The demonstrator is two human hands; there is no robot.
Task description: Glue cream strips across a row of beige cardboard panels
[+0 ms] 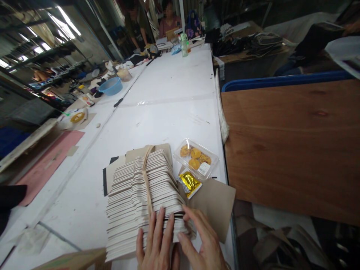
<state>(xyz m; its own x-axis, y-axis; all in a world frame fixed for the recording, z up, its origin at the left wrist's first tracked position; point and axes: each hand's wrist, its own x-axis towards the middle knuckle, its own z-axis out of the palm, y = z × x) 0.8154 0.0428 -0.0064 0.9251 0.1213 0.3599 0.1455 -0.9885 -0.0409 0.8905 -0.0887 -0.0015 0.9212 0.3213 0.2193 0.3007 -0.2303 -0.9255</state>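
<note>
A thick bundle of thin beige sheets (129,202), layered in a slanting row with their pale edges showing, lies on the white table. A beige strip (146,180) runs across the bundle like a band. Fingers spread, my left hand (157,243) rests on the near end of the layers, by the strip's lower end. My right hand (204,238) has its thumb and forefinger on the bundle's near right corner, gripping some of the sheets' edges. Whether the sheets are card or cloth I cannot tell.
Right of the bundle are a clear box of yellow cookies (195,157), a gold wrapper (191,183) and a flat beige sheet (213,210). A wooden board (289,146) stands beyond the table's right edge. A blue basin (111,86) and a bottle (183,45) are farther off, near two people.
</note>
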